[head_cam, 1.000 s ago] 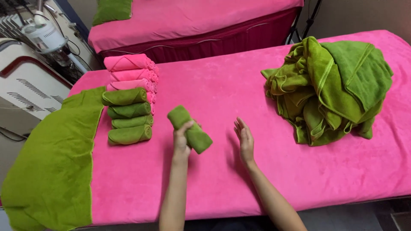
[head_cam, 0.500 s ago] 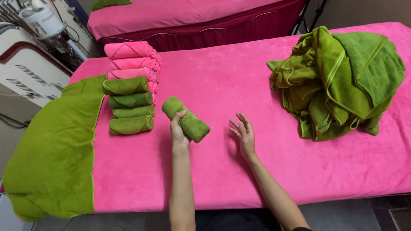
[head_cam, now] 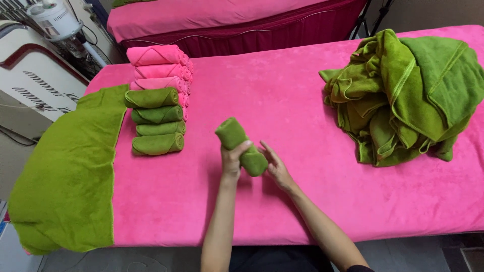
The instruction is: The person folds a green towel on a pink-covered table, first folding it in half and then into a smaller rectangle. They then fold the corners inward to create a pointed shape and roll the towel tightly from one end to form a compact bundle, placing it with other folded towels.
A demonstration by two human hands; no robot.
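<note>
A rolled green towel (head_cam: 236, 141) is lifted a little above the pink bed cover (head_cam: 282, 95). My left hand (head_cam: 232, 160) grips the roll around its middle. My right hand (head_cam: 274, 166) touches the roll's near end with its fingers against it. To the left lies a row of several rolled green towels (head_cam: 155, 120), and behind them a row of rolled pink towels (head_cam: 157, 66).
A heap of loose green towels (head_cam: 411, 95) lies at the right of the bed. A flat green towel (head_cam: 68, 171) drapes over the bed's left end. A second pink bed (head_cam: 222, 15) stands behind, and a white machine (head_cam: 38, 75) at the left.
My right hand has moved left and come onto the near end of the roll; before, it hovered open beside it. The roll stays in my left hand.
</note>
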